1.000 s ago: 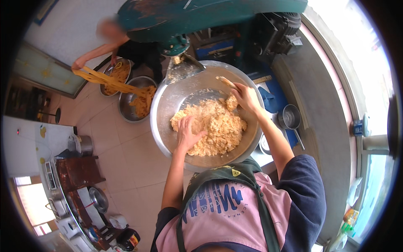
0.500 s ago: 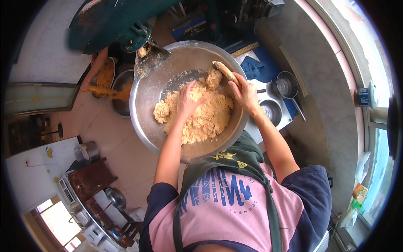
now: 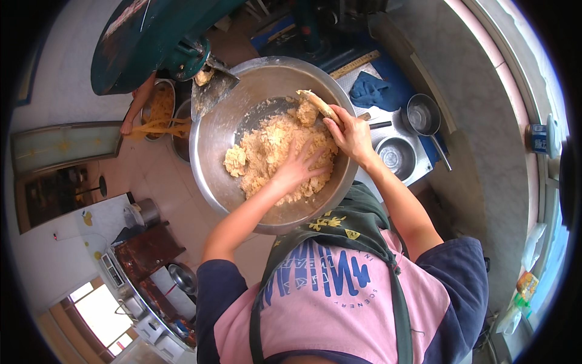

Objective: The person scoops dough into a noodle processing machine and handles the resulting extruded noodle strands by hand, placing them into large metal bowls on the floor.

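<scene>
A wide steel mixing bowl (image 3: 210,176) holds crumbly, pale yellow dough (image 3: 265,142). My left hand (image 3: 297,167) lies on the dough with its fingers spread, resting on the right part of the heap. At the bowl's right rim my right hand (image 3: 351,134) is closed round a wooden stick (image 3: 319,104) whose far end points up and left. Beside that stick sits a clump of dough (image 3: 307,114), partly covered by it. Another dough lump (image 3: 234,159) rests apart near the bowl's left wall.
Over the bowl's upper left hangs a green mixer (image 3: 182,60) with a dough-smeared metal piece (image 3: 212,91). To the right are a saucepan (image 3: 422,115), a steel bowl (image 3: 395,156) and a blue cloth (image 3: 371,91). At left, another person's hand (image 3: 127,127) holds orange-yellow strands (image 3: 159,128).
My left hand has moved right and down across the dough, and its fingers are now spread. The stick in my right hand has shifted slightly left. The other person's strands have moved.
</scene>
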A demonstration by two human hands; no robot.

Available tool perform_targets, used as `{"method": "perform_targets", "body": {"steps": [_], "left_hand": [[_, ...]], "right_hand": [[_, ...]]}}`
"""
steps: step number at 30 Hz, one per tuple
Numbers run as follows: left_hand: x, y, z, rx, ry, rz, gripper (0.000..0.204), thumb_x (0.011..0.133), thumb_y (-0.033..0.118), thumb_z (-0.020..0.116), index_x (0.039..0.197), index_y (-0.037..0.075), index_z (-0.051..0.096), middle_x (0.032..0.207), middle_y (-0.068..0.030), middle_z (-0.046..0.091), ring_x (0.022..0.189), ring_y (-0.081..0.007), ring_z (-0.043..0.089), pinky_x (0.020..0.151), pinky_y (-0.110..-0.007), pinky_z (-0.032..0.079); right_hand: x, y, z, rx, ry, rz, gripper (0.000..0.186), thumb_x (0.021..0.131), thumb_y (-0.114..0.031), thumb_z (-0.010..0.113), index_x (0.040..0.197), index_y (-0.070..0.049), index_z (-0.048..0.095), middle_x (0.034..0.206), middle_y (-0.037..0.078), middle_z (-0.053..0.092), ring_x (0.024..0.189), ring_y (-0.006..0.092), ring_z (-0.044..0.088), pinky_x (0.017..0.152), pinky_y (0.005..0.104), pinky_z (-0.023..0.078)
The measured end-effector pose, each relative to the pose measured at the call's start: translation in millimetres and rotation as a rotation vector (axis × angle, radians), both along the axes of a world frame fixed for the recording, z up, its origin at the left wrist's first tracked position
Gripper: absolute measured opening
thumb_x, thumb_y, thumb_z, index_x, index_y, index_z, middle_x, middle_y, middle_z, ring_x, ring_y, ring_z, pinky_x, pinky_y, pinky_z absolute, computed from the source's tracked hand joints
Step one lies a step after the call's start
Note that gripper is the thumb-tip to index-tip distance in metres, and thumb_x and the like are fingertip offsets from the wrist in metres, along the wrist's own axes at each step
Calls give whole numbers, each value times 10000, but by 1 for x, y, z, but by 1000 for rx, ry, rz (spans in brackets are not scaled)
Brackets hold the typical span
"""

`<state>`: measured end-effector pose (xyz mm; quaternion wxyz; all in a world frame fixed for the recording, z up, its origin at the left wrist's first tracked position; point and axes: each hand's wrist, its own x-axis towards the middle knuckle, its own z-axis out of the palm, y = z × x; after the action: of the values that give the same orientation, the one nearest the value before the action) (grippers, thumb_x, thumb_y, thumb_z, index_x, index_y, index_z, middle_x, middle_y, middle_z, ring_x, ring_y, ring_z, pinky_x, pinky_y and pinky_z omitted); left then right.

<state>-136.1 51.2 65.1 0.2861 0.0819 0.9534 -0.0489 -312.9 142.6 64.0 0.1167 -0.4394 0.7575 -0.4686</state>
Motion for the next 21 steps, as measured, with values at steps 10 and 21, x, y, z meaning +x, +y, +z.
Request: {"method": "perform_targets", "body": {"steps": [10, 21], "left_hand": [[-34, -13, -15, 35, -113, 19, 806, 663, 131, 740, 1339, 436, 427, 1523, -71, 191, 1350, -404, 252, 1002, -614, 330], [-5, -12, -52, 168, 412, 68, 361, 734, 131, 655, 1060, 283, 626, 1196, -76, 503, 1008, -316, 538, 809, -448, 505]], "right_hand": [[0, 3, -3, -28, 39, -15, 326, 851, -242, 647, 1132, -89, 586, 815, 164, 665, 678, 312, 660, 601, 368, 527], [0, 0, -7, -45, 75, -41, 318, 849, -213, 647, 1121, -61, 580, 783, 170, 661, 655, 315, 656, 589, 373, 526]]}}
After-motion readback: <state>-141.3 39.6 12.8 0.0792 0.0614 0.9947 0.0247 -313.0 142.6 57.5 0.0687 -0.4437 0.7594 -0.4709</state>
